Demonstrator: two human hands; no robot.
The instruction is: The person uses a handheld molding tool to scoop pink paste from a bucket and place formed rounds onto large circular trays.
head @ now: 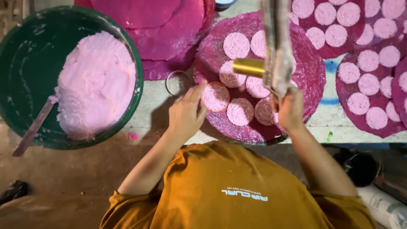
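Two hands | left (185,114) fingers on ring mould (216,97) (grainy pink) | right (291,111) grips roller (275,46)

Bare table strip (159,112) between the green basin (25,51) and the round magenta tray (311,76) stays passable, save a loose metal ring (178,82). The tray surface is crowded with pink discs (240,111). The raised wrapped tool (277,46) blocks passage above the tray's centre.
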